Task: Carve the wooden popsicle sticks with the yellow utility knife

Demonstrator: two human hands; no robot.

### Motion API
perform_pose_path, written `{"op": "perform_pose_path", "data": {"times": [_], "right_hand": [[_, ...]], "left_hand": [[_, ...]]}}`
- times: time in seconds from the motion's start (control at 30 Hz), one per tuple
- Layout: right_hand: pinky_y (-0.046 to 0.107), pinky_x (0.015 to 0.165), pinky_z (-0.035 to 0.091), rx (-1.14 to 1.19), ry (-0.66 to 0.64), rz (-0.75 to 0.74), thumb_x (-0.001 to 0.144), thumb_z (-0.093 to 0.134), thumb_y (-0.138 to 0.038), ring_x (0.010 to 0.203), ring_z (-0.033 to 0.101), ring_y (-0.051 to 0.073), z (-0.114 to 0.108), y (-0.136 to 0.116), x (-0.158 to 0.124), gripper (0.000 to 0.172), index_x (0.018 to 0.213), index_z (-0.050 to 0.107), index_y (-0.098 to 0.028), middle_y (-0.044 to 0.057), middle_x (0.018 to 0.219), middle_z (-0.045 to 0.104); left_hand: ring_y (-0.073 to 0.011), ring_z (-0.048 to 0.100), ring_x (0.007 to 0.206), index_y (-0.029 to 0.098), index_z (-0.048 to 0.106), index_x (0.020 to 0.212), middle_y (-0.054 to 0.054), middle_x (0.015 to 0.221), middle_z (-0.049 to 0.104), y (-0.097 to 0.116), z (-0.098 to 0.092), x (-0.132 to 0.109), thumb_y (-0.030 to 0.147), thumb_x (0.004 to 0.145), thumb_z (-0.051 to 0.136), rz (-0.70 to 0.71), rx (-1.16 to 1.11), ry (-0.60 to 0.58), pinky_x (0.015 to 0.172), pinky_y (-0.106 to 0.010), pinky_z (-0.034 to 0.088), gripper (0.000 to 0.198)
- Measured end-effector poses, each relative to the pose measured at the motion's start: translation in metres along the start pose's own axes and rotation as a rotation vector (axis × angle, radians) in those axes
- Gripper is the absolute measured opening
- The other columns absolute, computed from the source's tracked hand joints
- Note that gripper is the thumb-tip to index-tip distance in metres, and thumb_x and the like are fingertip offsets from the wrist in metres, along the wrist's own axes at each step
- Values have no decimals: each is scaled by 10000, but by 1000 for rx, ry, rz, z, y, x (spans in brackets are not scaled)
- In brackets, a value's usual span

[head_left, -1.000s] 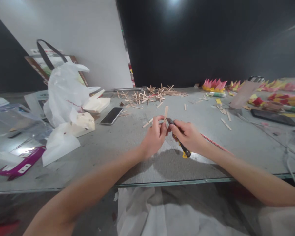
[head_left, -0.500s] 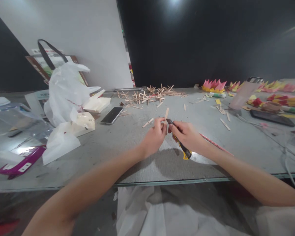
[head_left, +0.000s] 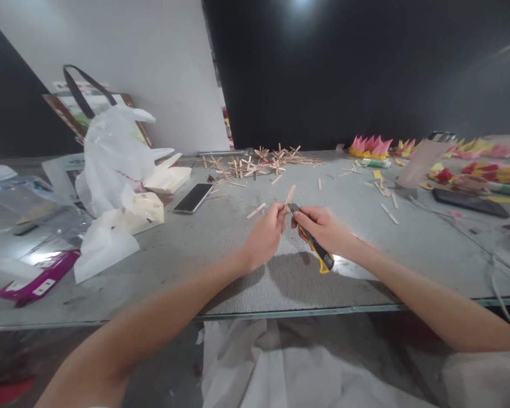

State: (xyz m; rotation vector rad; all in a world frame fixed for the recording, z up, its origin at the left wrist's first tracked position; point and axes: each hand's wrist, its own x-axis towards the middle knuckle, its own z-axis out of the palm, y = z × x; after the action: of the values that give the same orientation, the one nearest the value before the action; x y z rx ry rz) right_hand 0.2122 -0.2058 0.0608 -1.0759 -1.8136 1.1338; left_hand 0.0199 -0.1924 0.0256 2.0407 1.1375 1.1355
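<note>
My left hand [head_left: 268,233] pinches a small wooden craft stick [head_left: 290,194], whose upper end points away from me above the fingertips. Wrapped around a black and yellow utility knife [head_left: 321,252] is my right hand [head_left: 321,226]. The knife's front end meets the stick close to my left fingertips; the blade itself is too small to make out. One loose wooden stick [head_left: 255,211] lies on the table just left of my hands. Farther back is a heap of wooden sticks [head_left: 255,167], some joined crosswise.
A phone [head_left: 194,198], a white plastic bag [head_left: 114,153], a clear bottle [head_left: 29,198] and a purple packet [head_left: 42,280] occupy the left. Pink and yellow paper flowers [head_left: 369,148], a second phone [head_left: 470,203] and a white cable [head_left: 493,260] lie right. The table's front edge [head_left: 280,315] runs below my forearms.
The knife and my right hand have shifted slightly right, and the knife's handle has swung a little outward. The stick in my left hand leans more to the right.
</note>
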Motion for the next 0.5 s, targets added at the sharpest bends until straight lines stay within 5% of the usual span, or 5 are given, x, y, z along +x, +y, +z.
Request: {"op": "perform_pose_path", "data": {"times": [0.27, 0.5], "right_hand": [[232, 431, 356, 88, -21, 40, 1035, 540, -526, 435, 460, 96, 0, 2, 3, 387, 825, 605, -206, -39, 554, 547], [234, 407, 401, 176, -95, 110, 1026, 559, -551, 411, 515, 110, -9, 4, 5, 381, 850, 588, -214, -39, 560, 573]], "left_hand": [[-141, 442, 609, 233, 558, 931, 36, 668, 477, 3, 0, 2, 577, 1113, 408, 5, -136, 14, 627, -295, 355, 417], [-111, 257, 505, 231, 549, 901, 80, 572, 313, 6, -4, 10, 685, 1025, 524, -94, -436, -96, 528, -278, 218, 472]]}}
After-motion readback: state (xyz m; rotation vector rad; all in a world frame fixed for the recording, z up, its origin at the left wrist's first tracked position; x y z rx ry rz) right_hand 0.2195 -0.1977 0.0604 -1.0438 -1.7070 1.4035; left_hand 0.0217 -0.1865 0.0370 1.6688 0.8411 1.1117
